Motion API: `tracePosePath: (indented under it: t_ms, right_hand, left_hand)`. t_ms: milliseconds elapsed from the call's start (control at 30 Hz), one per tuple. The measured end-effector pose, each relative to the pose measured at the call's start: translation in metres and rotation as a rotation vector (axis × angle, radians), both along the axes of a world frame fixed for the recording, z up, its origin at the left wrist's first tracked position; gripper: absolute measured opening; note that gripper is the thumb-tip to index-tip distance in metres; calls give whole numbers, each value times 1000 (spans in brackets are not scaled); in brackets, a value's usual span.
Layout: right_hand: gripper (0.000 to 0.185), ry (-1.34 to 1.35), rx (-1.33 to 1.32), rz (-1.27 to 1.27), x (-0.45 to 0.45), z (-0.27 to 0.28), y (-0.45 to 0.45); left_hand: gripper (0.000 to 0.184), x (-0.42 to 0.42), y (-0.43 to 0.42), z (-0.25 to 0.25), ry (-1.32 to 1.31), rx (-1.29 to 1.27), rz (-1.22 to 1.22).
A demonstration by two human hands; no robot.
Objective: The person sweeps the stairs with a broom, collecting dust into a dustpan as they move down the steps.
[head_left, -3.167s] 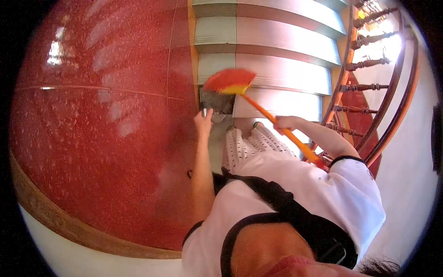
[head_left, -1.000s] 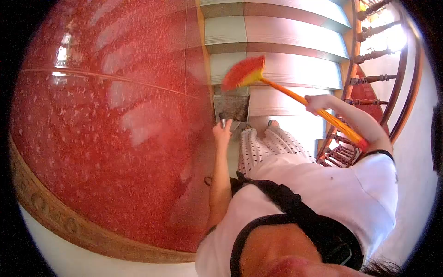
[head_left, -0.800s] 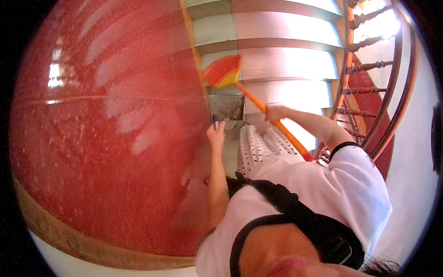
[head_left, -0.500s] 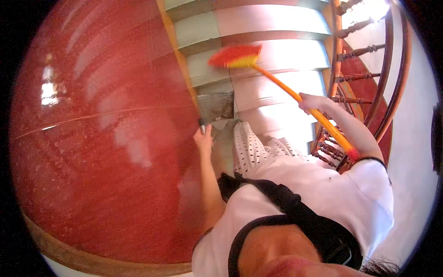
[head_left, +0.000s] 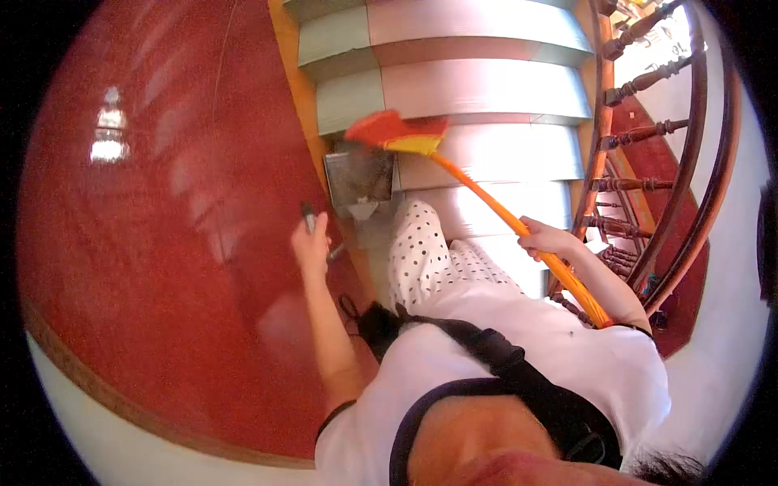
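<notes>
My left hand point(head_left: 310, 245) is closed around a handle point(head_left: 308, 217) with a dark end, beside the red wall. A grey dustpan point(head_left: 361, 178) with dark dirt in it lies on a stair just ahead of that hand. My right hand point(head_left: 545, 239) grips the orange handle point(head_left: 494, 204) of a broom. The broom's red and yellow head point(head_left: 397, 134) is over the dustpan's far edge; its bristles are slightly blurred. Whether they touch the pan or the step cannot be told.
Pale green and pink stairs point(head_left: 478, 81) run across the top. A wooden railing point(head_left: 689, 186) with turned balusters point(head_left: 644, 132) curves along the right. The glossy red wall point(head_left: 178, 267) fills the left. My legs in dotted trousers point(head_left: 421, 251) are just below the dustpan.
The dustpan and my left hand have shifted left and my left hand is lower beside the pan. The broom head has come down toward the pan. The camera view has turned slightly.
</notes>
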State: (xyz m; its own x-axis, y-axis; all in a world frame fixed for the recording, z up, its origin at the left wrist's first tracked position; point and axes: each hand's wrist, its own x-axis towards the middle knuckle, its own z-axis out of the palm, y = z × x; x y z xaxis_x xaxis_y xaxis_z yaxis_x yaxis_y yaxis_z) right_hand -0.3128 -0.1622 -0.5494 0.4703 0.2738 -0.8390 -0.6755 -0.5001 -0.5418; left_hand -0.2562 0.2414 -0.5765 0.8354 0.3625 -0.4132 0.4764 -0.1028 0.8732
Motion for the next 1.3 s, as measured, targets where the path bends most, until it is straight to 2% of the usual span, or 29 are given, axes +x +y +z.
tracePosePath:
  t_ms: [33,67,100,167,200,367,500,633,700,767,800,900,933,967,1033,1067,1100,1167,1200,1267,1300]
  right_hand:
    - [22,12,59,-158,-8,-7,-6]
    - [23,2,83,-164,-11,-12,-12]
    - [23,-6,81,-163,-13,-5,-7]
    - [25,-74,-161,44,-22,20,9]
    - [26,-90,-190,86,-29,23,13]
    - [30,-126,-78,42,-53,21,1]
    - [37,-193,-109,-13,-52,39,-17]
    - [37,-407,-108,-126,-14,28,-23]
    - [41,-641,-429,51,13,13,-13]
    - [44,-1029,-595,107,39,-5,-5]
    - [44,-1150,-588,59,52,-6,4]
    - [42,-1163,-530,38,87,-17,32]
    - [39,-1033,-449,89,96,-11,43]
    - [39,-1030,-452,95,102,-11,50]
    - [40,-364,-29,-170,110,-9,62]
    - [42,-410,-176,-36,112,-1,64]
    - [42,-420,-182,-31,109,-7,60]
    - [47,-918,-581,245,90,-30,52]
    - [47,-815,-694,246,85,-15,67]
    - [45,-787,-742,171,87,-34,90]
    - [45,-800,-744,121,95,-48,105]
  left_hand:
    - [21,2,1,-4,-1,-1,-5]
    - [21,7,0,-6,-34,-24,-4]
    - [21,10,0,-7,-66,-43,1]
    - [23,8,7,-11,-72,-25,16]
    - [25,5,15,-11,-69,-5,24]
    - [28,-15,27,10,-101,-44,57]
    - [22,-30,17,11,-45,70,115]
    - [22,-38,-7,9,83,52,169]
    - [23,-43,-13,1,39,24,128]
    - [23,-46,-15,-16,30,-9,136]
    - [24,-47,-16,-24,50,13,124]
    - [26,-48,-13,-44,74,-4,89]
    - [27,-53,-6,-47,67,7,55]
    - [27,-53,-4,-55,42,17,32]
    - [27,-56,-4,-45,139,-59,-3]
    - [27,-55,-1,-51,128,-68,-2]
    - [27,-57,1,-60,104,-38,-27]
    - [27,-59,9,-58,86,-5,-60]
    - [26,-58,8,-46,109,-25,-82]
    - [24,-62,8,-39,135,-45,-110]
    - [24,-62,8,-44,49,-28,-122]
